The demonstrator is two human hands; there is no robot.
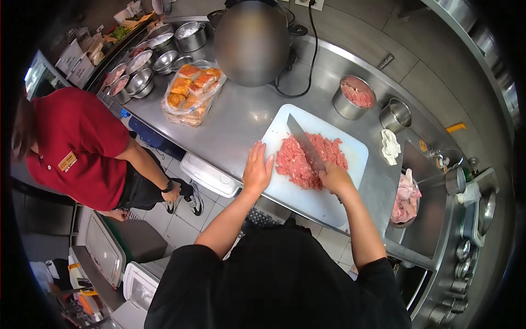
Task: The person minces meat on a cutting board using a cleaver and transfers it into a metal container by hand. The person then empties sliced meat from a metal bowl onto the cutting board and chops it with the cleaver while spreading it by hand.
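Note:
A white cutting board [345,205] lies on the steel counter in front of me, with a spread pile of minced meat [293,164] on it. My right hand [335,178] grips the handle of a large knife [304,141], whose broad blade lies across the mince and points away from me. My left hand [257,169] is at the board's left edge, fingers stretched out and close together, holding nothing. Past the board's far right corner stands a steel pot [350,108] of raw meat. The knife's handle is mostly hidden in my right hand.
A bag of orange-brown food blocks [194,90] sits on the counter left of the board. Several steel bowls [141,82] stand behind it. To the right are a small pot [395,115], a white cloth [390,147] and raw meat in a sink [406,200]. A person in red [82,148] stands left.

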